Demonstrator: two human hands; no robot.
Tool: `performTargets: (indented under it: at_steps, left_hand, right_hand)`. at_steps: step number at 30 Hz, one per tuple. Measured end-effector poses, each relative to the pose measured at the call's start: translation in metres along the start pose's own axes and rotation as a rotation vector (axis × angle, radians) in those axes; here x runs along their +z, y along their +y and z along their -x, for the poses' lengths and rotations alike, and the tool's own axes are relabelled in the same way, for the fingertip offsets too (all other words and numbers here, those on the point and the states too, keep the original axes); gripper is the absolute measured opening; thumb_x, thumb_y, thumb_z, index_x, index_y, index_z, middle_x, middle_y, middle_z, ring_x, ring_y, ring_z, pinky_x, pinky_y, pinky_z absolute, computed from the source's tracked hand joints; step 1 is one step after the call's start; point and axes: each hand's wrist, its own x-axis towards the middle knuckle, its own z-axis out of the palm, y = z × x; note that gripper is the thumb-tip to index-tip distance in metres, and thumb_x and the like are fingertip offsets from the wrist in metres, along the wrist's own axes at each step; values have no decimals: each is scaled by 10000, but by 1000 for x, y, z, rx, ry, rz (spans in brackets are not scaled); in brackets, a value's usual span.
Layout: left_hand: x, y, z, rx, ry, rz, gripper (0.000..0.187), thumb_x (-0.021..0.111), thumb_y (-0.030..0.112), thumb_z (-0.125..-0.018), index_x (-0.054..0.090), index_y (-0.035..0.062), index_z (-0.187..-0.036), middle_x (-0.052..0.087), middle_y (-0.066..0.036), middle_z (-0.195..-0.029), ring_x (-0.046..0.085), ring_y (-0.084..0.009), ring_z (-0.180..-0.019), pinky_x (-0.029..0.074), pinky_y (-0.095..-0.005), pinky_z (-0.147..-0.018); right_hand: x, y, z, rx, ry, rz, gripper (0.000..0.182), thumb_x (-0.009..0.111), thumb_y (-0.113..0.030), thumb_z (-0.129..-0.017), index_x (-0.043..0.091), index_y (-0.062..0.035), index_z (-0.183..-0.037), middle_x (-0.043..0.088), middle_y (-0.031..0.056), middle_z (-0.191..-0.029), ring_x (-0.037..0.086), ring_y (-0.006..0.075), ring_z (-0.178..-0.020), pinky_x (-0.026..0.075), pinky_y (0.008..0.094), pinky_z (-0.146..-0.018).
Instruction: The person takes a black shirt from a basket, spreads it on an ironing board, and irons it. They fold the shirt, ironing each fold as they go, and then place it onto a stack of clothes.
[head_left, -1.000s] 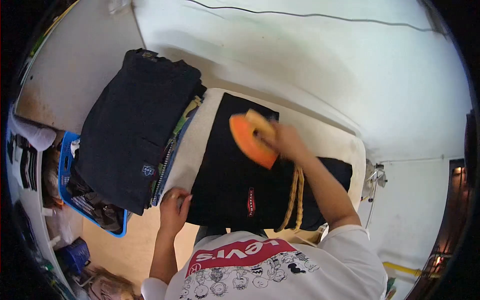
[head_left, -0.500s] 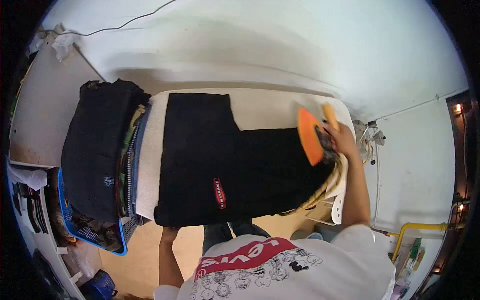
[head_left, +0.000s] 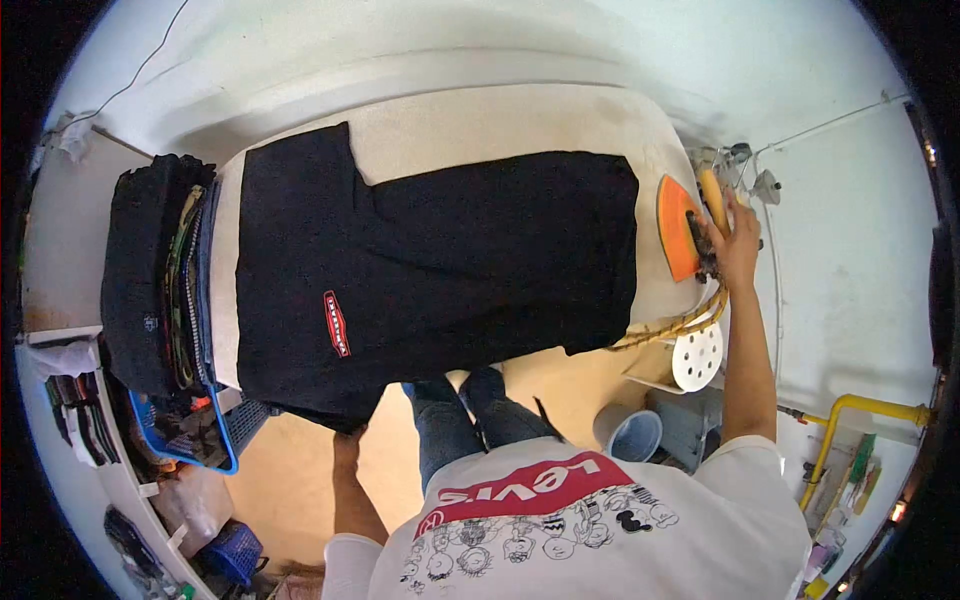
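Observation:
A black T-shirt [head_left: 470,240] with a red-and-white badge lies spread over the pale ironing board [head_left: 480,130]. Its lower left part hangs past the board's front edge, where my left hand [head_left: 347,445] is closed on the cloth, fingers partly hidden beneath it. At the board's right end, off the cloth, an iron [head_left: 676,228] stands tilted up with its orange face turned left. My right hand [head_left: 738,245] is at the iron's yellow handle, fingers loosened and spread beside it. A yellowish cord runs from the iron along the board's edge.
Folded dark clothes [head_left: 140,290] are stacked at the board's left end, above a blue basket [head_left: 225,440]. A perforated white plate [head_left: 698,355] juts out at the right. Below it are a bucket [head_left: 632,435] and a grey bin. A yellow pipe [head_left: 870,405] runs along the right wall.
The iron has gone from above the T-shirt's right end to the board's right end, and my right hand's hold has loosened. My left hand has drawn the shirt's lower left part further over the front edge.

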Motion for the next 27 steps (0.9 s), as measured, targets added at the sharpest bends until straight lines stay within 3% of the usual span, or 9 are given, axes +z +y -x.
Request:
performTargets:
  at_steps: [1, 6, 12, 17, 20, 21, 23, 24, 27]
  left_hand:
    - [-1, -4, 17, 4, -39, -25, 404, 752, 113, -804, 626, -17, -1165, 676, -97, -1137, 610, -196, -1029, 426, -338, -959]
    - [-5, -17, 103, -43, -29, 24, 241, 691, 24, -825, 642, 23, -1061, 672, -45, -925, 619, -163, -820, 491, -309, -707]
    - [-32, -13, 194, -140, 10, -51, 250, 681, 63, -848, 634, 9, -1087, 669, -32, -901, 584, -154, -764, 464, -299, -717]
    - [-79, 43, 232, -296, -119, -161, 277, 702, 127, -836, 661, 7, -1083, 674, -24, -908, 587, -159, -830, 443, -330, -828]
    - [-93, 114, 205, -23, 125, -169, 329, 657, 89, -867, 649, 0, -1184, 650, -1, -1009, 584, -155, -937, 432, -300, -890]
    - [-85, 146, 187, 422, 61, 332, 281, 619, 57, -898, 656, 3, -1172, 633, 11, -997, 553, -136, -914, 425, -273, -861]
    - [-161, 164, 70, 569, 238, -56, 221, 565, 87, -953, 638, 44, -1157, 644, -12, -1007, 555, -153, -881, 429, -283, -863]
    - [-98, 288, 101, 410, 72, 587, 175, 617, 171, -939, 628, 83, -1090, 651, -26, -978, 585, -181, -899, 448, -319, -857]
    - [-100, 464, 82, 756, 141, 648, 357, 640, 292, -931, 608, 53, -1194, 670, -61, -1092, 625, -216, -992, 470, -365, -889]
  right_hand:
    - [-7, -16, 13, -253, 266, 106, 307, 691, -196, -868, 647, -42, -1130, 650, 184, -1043, 611, 344, -997, 460, 411, -883]
    - [40, 13, 201, 321, -534, -445, 261, 689, -145, -880, 599, -27, -1094, 623, 146, -1070, 651, 255, -894, 505, 351, -818]
    - [145, -41, 271, 378, -373, -730, 636, 790, -214, -796, 485, 17, -1304, 623, 126, -1178, 636, 284, -1035, 473, 357, -948]
    - [164, -35, 302, 385, -931, -774, 772, 829, -274, -739, 471, 23, -1355, 563, 167, -1353, 535, 292, -1248, 428, 367, -1031]
    - [83, -70, 243, 495, -1210, -796, 957, 873, -326, -662, 407, 15, -1425, 435, 202, -1471, 407, 295, -1374, 314, 375, -1144]
    - [49, -90, 196, 620, -1330, -637, 1066, 901, -356, -612, 366, 16, -1456, 372, 206, -1512, 335, 282, -1420, 254, 371, -1178]
    - [71, -70, 137, 520, -1124, -957, 895, 875, -425, -651, 520, 8, -1349, 563, 182, -1334, 551, 286, -1208, 415, 396, -1062]
    - [47, -95, 81, 660, -974, -1118, 722, 813, -435, -733, 591, 0, -1265, 627, 140, -1230, 612, 255, -1072, 468, 385, -985]
    - [-32, -148, -65, 480, -398, -1567, 474, 704, -335, -873, 585, -37, -1222, 652, 108, -1140, 630, 232, -1021, 513, 396, -904]
